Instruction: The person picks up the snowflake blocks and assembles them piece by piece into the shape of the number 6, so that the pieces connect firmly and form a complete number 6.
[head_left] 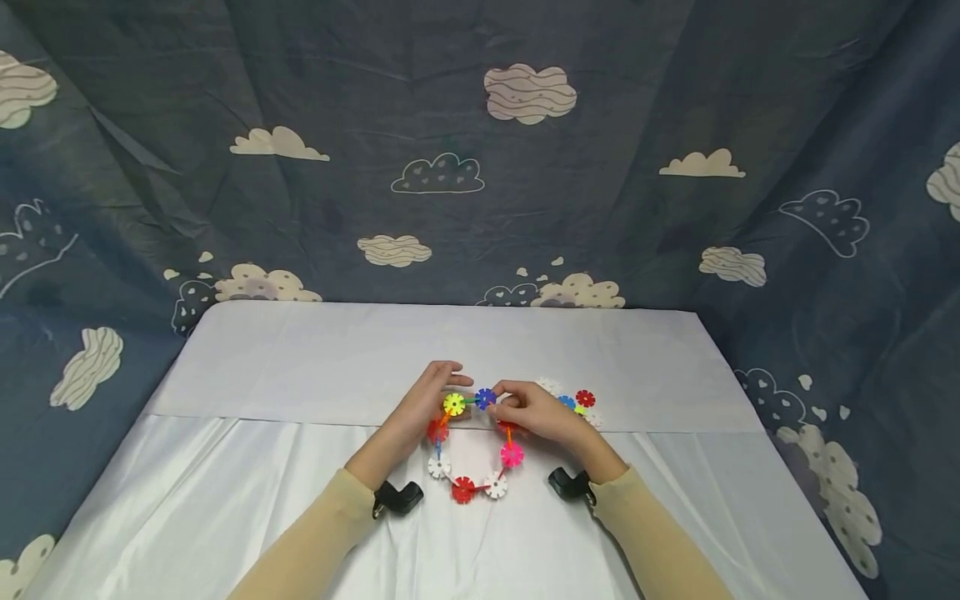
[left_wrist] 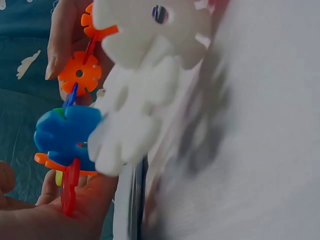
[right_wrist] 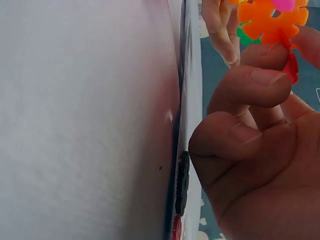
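Toward the middle of a white surface [head_left: 187, 500], loop of linked notched discs [head_left: 463, 490] in red, white, pink, yellow and blue. Pinched at its far right, beside a dark blue disc [head_left: 485, 398], in curled fingers of the right hand [head_left: 543, 414]. At its far left, left hand [head_left: 422, 407] behind a yellow disc [head_left: 453, 404]; cannot tell whether gripping. Farther right, cluster of more discs [head_left: 585, 398]. Beyond, cloud-print cloth [head_left: 337, 217].

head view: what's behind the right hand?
Beyond the right hand, part of a group shows: a red disc, blue disc, white discs. Whatever the hand covers can't be seen.
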